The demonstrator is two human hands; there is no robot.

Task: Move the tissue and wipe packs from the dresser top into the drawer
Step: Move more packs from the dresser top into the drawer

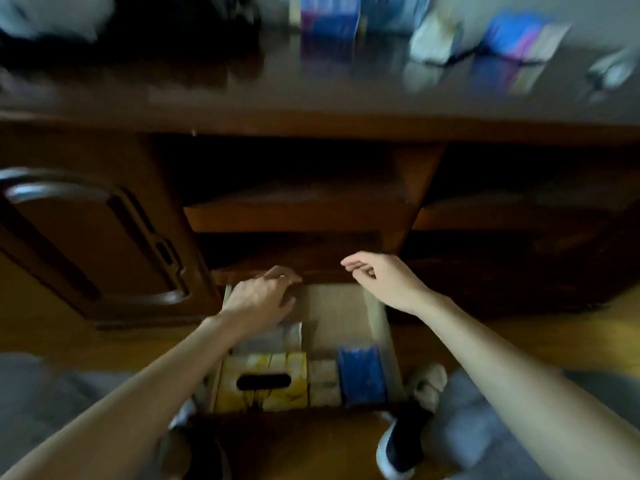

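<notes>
Left hand [263, 294] presses a clear pack [273, 336] deep into the drawer [388, 344], fingers flat; right hand [384, 282] hovers, fingers loose, empty. 3 packs [519, 36] wait on the dresser top [311, 88].

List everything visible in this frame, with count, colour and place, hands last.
dresser: one, dark brown wood, fills upper frame
drawer: one, pale inside, pulled open at the bottom centre
tissue box: one, yellow, front left of the drawer
clear pack: one, behind the tissue box, under the left hand
pale pack: one, drawer middle
blue pack: one, drawer right
packs on dresser top: about four, blurred; blue-purple, white, blue-pink, pale
shoes: dark and white, on the floor
left hand: reaches into the drawer's back left
right hand: loose, empty, above the drawer's back right
</notes>
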